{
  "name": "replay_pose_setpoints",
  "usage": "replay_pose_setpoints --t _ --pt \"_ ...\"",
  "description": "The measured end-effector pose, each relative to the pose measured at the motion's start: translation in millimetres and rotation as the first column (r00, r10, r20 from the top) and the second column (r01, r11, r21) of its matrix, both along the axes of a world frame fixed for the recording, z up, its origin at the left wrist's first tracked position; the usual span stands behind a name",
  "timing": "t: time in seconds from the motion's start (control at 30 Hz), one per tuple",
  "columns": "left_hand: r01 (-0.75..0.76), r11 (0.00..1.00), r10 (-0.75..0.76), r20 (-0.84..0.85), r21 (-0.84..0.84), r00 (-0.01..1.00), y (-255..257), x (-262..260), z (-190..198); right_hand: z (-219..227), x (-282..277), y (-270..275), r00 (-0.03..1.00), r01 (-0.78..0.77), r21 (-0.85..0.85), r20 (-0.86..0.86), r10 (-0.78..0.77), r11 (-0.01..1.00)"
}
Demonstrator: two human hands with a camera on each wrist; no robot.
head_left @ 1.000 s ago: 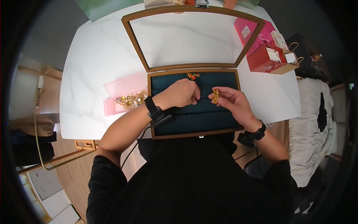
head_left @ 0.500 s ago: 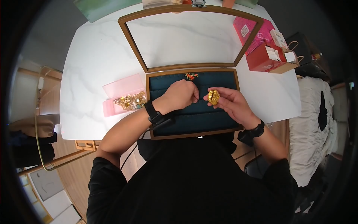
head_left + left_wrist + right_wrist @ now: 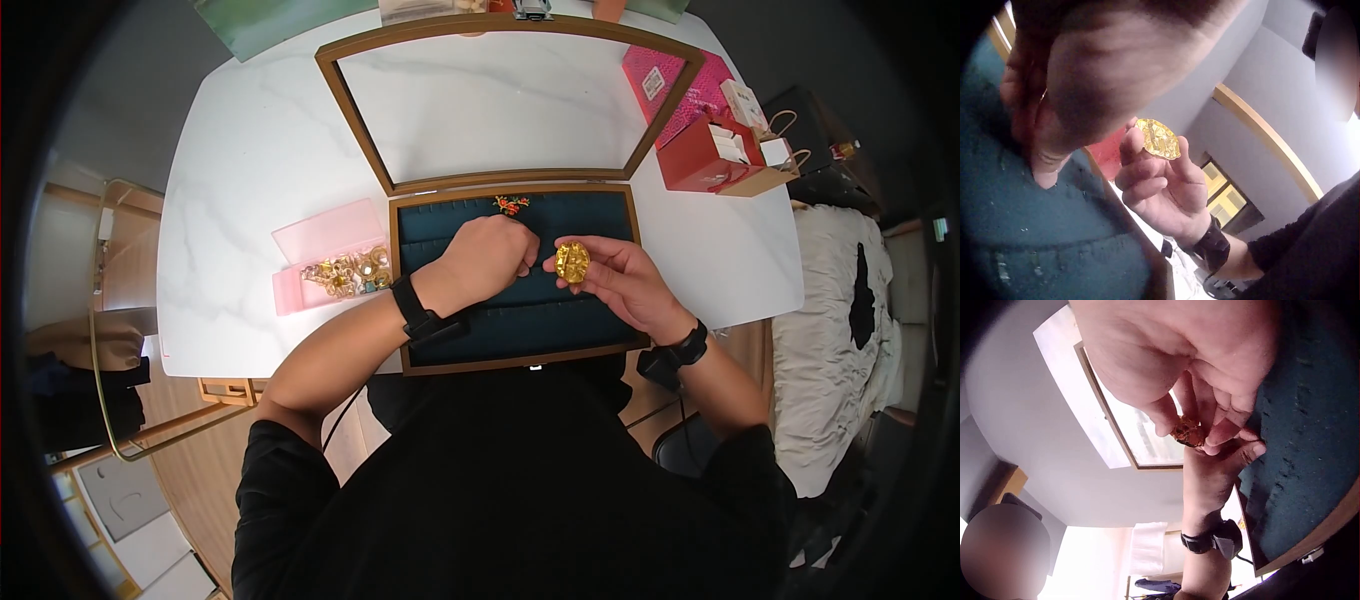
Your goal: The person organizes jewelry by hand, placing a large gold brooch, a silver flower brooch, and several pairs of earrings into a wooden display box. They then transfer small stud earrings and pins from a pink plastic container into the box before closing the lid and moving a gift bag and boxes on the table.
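In the head view the right hand [image 3: 625,285] pinches a round gold ornament [image 3: 572,262] above the right part of a dark green lined box [image 3: 500,335]. Its faceted face shows in the left wrist view [image 3: 1159,139]. The left hand [image 3: 485,258] rests over the box's middle with its fingers curled and its thumb pointing down at the lining [image 3: 1004,206]; nothing shows held in it, though its palm side is partly hidden. A red and orange ornament [image 3: 511,205] lies at the box's back edge.
The box's framed clear lid [image 3: 355,120] stands raised behind it. A pink case [image 3: 290,290] of gold jewellery sits to the left on the white table [image 3: 215,250]. At the back right are a pink package [image 3: 690,95] and a red bag [image 3: 695,160].
The gold ornament has turned in the right hand from edge-on to its broad face. The left hand has stayed nearly in place. The head view has shifted slightly.
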State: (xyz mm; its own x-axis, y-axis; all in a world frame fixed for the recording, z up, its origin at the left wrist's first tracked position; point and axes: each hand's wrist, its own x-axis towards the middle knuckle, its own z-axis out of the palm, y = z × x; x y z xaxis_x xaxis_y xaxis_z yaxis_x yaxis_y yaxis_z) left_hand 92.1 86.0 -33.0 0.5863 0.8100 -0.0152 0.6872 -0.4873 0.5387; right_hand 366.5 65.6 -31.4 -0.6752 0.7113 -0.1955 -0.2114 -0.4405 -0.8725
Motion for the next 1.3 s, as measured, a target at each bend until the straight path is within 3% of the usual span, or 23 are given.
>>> replay_pose_setpoints --t 0.03,0.37,0.57,0.87,1.03,1.13,1.23,1.3 --pt "0.021 0.997 -0.023 -0.021 -0.075 1.0 1 0 1 0 0 0 1.0 0.0 0.0 0.0 0.0 1.0" --pt "0.088 0.994 -0.089 -0.007 -0.068 0.996 0 -6 0 2 -1 -1 1.0 -0.012 -0.001 -0.015 0.012 1.0" --pt "-0.006 0.976 0.017 0.052 -0.217 0.999 -1 -13 7 2 -1 -1 1.0 -0.013 0.006 -0.012 0.013 1.0" --pt "0.048 0.993 -0.031 0.162 -0.106 0.986 -4 -12 -12 0 -2 -1 1.0 -0.012 0.031 0.007 0.012 0.999" --pt "0.117 0.987 -0.127 0.089 0.107 0.988 -13 -13 1 1 -2 -1 1.0 -0.005 0.039 0.011 0.005 0.999" --pt "0.132 0.989 -0.132 0.002 0.065 0.991 -14 -14 8 -1 -3 0 1.0 -0.003 0.069 0.025 0.001 0.998" --pt "0.127 0.992 -0.126 0.055 -0.015 0.991 -12 -20 6 -2 -5 -1 0.987 -0.013 0.162 0.158 -0.013 0.987" --pt "0.093 0.992 -0.086 0.087 -0.088 0.993 -11 -23 7 -4 -11 -6 0.954 0.04 0.258 0.279 -0.114 0.965"
